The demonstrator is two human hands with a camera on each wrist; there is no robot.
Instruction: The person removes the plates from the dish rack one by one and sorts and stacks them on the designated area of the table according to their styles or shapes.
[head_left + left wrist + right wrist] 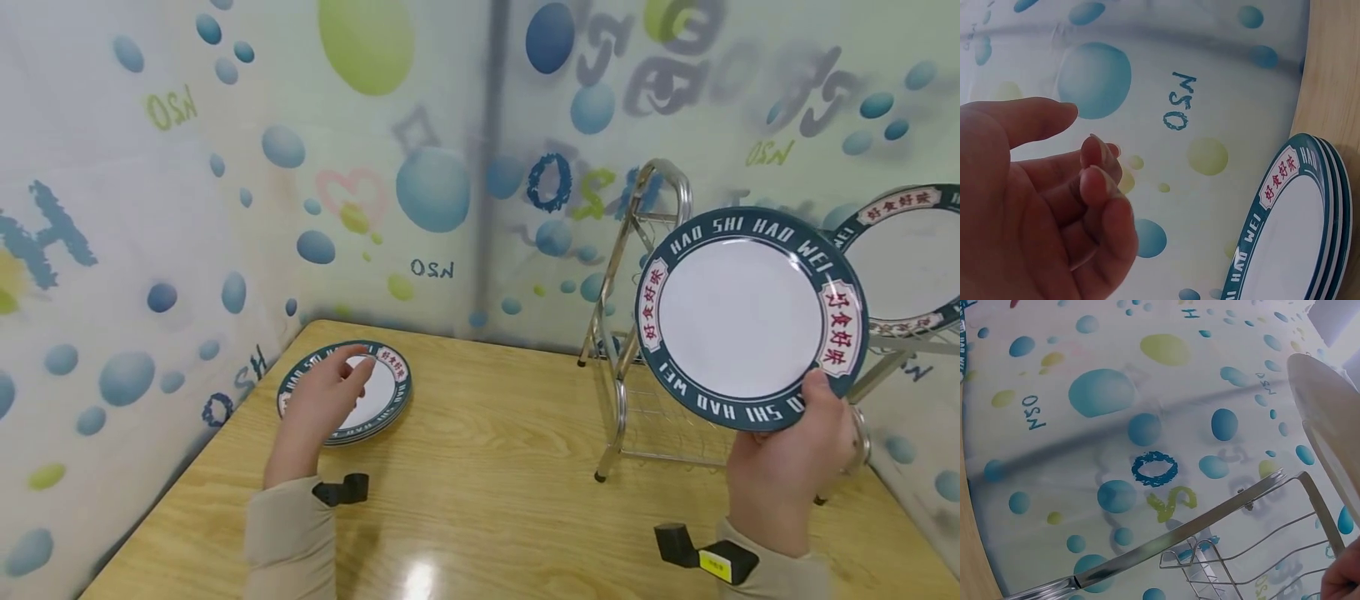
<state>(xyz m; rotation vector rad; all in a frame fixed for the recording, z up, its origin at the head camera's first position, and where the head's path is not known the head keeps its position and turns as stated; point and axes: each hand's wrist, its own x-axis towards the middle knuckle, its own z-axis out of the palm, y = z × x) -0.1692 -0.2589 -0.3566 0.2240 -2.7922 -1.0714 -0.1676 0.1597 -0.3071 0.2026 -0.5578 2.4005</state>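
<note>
My right hand [783, 467] grips a round plate [738, 317] by its lower right edge, thumb on the front rim. White in the middle, the plate has a dark green rim with lettering and red characters. It is held up and tilted before a metal dish rack [622, 404]. The right wrist view catches its pale underside [1322, 412] and part of the hand. Over a stack of several matching plates [386, 400] at the table's left, my left hand [1054, 200] has loosely bent fingers and holds nothing. In the left wrist view, the hand is apart from the stack.
Another matching plate [907, 258] stands in the rack's right side, partly behind the held one. The rack rests on a wooden table [480, 467]. Patterned sheeting [480, 167] hangs behind the table and along its left side.
</note>
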